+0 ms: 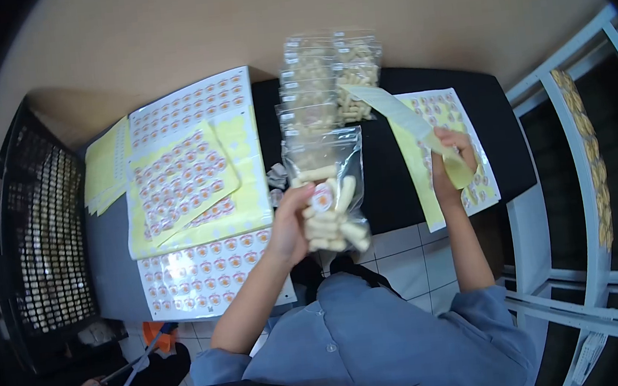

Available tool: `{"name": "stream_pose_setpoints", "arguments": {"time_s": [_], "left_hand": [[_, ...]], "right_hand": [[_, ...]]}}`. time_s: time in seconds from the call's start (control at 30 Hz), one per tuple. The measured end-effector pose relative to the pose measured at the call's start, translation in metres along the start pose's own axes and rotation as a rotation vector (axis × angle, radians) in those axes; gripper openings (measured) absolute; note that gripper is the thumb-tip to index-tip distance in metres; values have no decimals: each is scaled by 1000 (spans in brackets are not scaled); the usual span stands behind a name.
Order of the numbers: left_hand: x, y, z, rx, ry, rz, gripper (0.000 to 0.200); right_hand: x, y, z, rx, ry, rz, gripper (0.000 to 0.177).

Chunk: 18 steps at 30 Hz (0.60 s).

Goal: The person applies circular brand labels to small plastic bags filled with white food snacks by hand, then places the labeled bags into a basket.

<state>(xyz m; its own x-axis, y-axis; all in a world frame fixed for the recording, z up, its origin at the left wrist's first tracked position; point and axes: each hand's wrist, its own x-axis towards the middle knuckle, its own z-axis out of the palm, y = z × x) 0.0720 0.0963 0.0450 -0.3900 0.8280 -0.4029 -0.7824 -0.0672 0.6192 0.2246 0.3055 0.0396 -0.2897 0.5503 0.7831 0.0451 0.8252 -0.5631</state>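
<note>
My left hand grips a clear plastic bag filled with pale stick-shaped snacks, and a round orange-and-white sticker sits on the bag's front by my thumb. My right hand holds a long yellow strip of sticker backing paper that rises up and to the left over the table. Behind the held bag lies a row of several filled clear bags running away from me.
Sheets of round orange stickers on yellow backing cover the left of the dark table, and another sheet lies under my right hand. A black mesh crate stands at far left. White window bars are on the right.
</note>
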Motion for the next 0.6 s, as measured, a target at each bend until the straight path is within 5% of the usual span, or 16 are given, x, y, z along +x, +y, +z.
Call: {"name": "stream_pose_setpoints", "arguments": {"time_s": [0.13,0.17,0.27,0.33,0.5,0.6], "left_hand": [[46,-43,18,-242,-45,-94,25],[61,-44,12,-567,-603,-164,29],[63,-64,12,-266,-49,-21,35],[70,-70,-8,-341,-235,-57,34],[67,-59,8,-270,-71,-12,30],[64,-62,3,-311,-112,-45,28]], "right_hand": [[-51,41,-45,-321,-256,-75,10],[-59,45,-49,-303,-343,-76,10],[-69,57,-63,-308,-599,-141,11],[-68,64,-69,-328,-729,-161,13],[-58,82,-72,-527,-1044,-333,42],[-42,52,-73,-783,-1215,-211,50]]}}
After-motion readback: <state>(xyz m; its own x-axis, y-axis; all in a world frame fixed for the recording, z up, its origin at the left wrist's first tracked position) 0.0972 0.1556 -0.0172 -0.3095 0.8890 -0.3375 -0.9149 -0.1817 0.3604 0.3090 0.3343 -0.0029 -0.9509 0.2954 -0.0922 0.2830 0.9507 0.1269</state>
